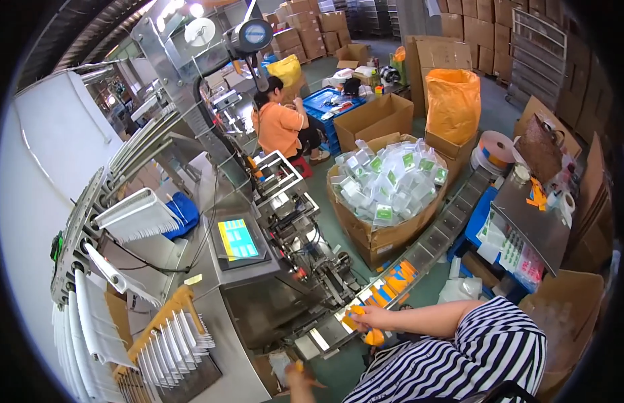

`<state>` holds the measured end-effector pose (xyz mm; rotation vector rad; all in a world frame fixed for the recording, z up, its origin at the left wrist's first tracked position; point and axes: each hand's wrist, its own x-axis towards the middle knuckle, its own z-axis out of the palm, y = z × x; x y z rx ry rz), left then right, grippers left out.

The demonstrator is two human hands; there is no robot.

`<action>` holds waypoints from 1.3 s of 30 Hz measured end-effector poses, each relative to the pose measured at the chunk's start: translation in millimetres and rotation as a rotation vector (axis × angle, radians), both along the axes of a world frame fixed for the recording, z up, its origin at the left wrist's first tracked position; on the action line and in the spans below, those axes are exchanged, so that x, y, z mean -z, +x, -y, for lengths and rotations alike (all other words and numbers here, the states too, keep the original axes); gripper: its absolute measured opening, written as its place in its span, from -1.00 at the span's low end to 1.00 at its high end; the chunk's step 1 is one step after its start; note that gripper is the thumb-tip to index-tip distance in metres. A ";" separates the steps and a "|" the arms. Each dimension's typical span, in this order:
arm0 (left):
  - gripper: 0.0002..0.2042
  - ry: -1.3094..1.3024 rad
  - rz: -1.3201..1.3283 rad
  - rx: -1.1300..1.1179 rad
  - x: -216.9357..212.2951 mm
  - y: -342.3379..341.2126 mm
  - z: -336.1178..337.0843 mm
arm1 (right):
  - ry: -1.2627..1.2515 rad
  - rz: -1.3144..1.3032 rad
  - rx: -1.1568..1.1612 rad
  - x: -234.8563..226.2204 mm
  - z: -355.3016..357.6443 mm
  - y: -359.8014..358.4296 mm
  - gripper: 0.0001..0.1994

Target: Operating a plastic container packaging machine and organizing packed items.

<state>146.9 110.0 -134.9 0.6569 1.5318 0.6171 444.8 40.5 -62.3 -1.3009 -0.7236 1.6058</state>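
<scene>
My right hand (pixel 373 318) is over the near end of a conveyor (pixel 453 218), its fingers closed. Bright orange shows at its fingertips and just beneath it; these look like small orange pieces (pixel 374 337), though finger covers cannot be ruled out. Several flat orange pieces (pixel 392 279) lie in the conveyor's compartments just beyond this hand. At the lower edge is my left hand (pixel 298 379), blurred, with a spot of orange at a fingertip. Nearest to it are the machine's metal base and a small clear plastic bag (pixel 281 366); its grip is not readable.
Left of the conveyor stands a metal machine with a lit touch screen (pixel 238 240). Across from it, a big carton (pixel 372 245) is heaped with clear plastic boxes. A person in orange (pixel 279 127) sits farther back. At the right are a metal table (pixel 533 218) and blue crates (pixel 470 235).
</scene>
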 end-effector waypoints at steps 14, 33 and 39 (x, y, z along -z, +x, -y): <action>-0.87 0.058 0.259 0.588 -92.1 149.9 26.3 | -0.008 0.375 0.029 -47.4 17.9 40.0 -0.76; -0.86 0.356 0.060 1.149 -99.5 155.1 43.4 | 0.321 0.642 -0.716 -21.6 20.7 32.6 -0.63; -0.92 0.288 0.277 0.707 -95.8 140.6 51.7 | 0.673 0.747 -0.605 -45.1 3.5 8.2 -0.74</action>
